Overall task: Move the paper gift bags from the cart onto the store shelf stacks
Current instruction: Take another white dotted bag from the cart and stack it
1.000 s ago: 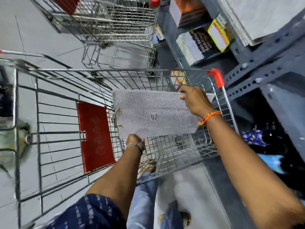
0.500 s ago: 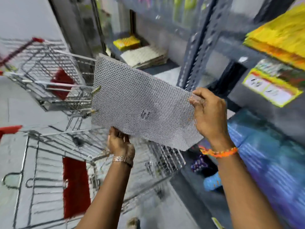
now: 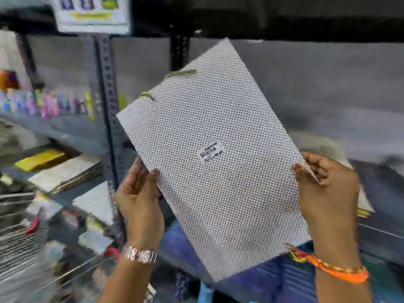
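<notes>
A flat, dotted white paper gift bag was held tilted in front of a grey metal shelf unit. The left hand gripped its left edge; the right hand pinched its right edge. A price sticker sat near the bag's centre. Green cord handles showed at its upper-left edge. The surroundings were blurred.

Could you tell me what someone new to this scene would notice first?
A flat white dotted gift bag fills the centre, tilted, with a small barcode sticker in its middle. The left hand grips its left edge and the right hand its right edge, in front of blurred grey store shelves.
</notes>
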